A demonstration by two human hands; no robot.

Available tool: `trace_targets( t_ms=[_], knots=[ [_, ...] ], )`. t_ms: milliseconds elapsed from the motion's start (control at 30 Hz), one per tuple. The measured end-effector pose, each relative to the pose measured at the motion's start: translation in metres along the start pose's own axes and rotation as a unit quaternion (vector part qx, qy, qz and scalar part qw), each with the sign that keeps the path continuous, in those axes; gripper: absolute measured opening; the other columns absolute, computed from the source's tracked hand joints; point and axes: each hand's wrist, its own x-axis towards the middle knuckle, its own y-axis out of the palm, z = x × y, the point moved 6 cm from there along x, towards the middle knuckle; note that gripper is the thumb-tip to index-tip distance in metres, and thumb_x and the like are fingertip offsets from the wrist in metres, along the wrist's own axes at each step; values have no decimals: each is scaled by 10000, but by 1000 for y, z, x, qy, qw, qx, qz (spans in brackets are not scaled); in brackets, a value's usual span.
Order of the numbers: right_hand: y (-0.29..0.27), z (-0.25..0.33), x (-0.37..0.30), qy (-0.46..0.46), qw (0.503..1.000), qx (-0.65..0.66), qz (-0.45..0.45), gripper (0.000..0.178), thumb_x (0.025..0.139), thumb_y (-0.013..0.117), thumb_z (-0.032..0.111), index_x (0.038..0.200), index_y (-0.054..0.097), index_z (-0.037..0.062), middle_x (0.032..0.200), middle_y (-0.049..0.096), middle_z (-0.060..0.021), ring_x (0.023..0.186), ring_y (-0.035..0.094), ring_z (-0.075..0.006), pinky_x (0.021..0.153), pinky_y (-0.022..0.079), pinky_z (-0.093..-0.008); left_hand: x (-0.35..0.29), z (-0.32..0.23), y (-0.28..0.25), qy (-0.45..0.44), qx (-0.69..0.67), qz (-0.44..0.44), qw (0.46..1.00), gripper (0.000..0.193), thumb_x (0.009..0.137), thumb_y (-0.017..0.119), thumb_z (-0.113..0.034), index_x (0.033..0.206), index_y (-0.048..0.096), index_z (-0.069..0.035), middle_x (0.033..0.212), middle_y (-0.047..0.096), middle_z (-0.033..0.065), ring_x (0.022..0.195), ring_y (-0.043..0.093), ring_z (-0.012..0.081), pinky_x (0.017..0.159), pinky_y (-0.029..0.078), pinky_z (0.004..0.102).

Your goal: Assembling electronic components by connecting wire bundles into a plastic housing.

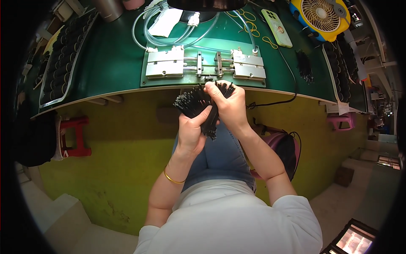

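Both of my hands grip a bundle of thin black cords point(189, 101) just in front of the table edge, above my lap. My left hand point(191, 132) is closed round its lower left side, thumb pointing up and across. My right hand point(231, 105) is wrapped round the right part, thumb laid over the top. Many cord ends fan out to the left, and others stick out below between the hands. Right behind them, on the table, sits a metal fixture point(165, 64) with paired silver cylinder blocks, rods and small dark jaws in its middle.
Clear air tubes point(158, 41) coil behind the fixture. A tray of black bundles point(63, 63) lies at left, more black bundles point(338, 70) at right. A phone point(277, 28), a yellow-blue fan point(323, 17) and loose black cords point(304, 67) are right. A red stool point(76, 136) stands lower left.
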Motion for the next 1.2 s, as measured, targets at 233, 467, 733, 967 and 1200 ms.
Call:
trace_targets(
  t_ms=[233,467,733,967,1200],
  knots=[
    [-3,-4,4,8,999,6,-42,166,815,573,125,758,639,-16,632,604,-10,517,506,-36,461,388,-186,4,2,-1,7,6,-12,1000,95,812,548,-6,900,572,20,782,598,66,627,577,133,550,495,259],
    [-6,-8,9,4,999,6,-53,177,812,576,128,733,636,-17,620,601,-17,514,516,-40,450,397,-193,7,4,-3,6,11,-2,1000,97,815,550,-10,905,570,21,790,602,68,646,586,130,568,511,260],
    [-5,-6,8,69,996,28,-39,174,809,583,119,686,621,3,610,598,-30,517,530,-53,413,404,-211,11,2,-2,-9,7,5,1000,100,822,545,-14,913,564,23,800,602,70,668,593,132,587,522,264],
    [-3,-3,7,-11,1000,-6,-16,170,809,583,114,704,623,-14,625,608,-37,526,549,-67,428,415,-216,9,0,-2,-14,16,8,1000,109,821,550,-20,924,563,14,803,596,64,673,588,127,566,507,257],
    [-3,-4,6,-35,999,-4,-40,165,810,578,110,759,630,-38,653,621,-54,545,575,-86,466,447,-213,8,-3,-2,6,26,-9,1000,100,810,571,-25,905,573,7,794,600,59,651,586,122,546,500,255]
  ],
)
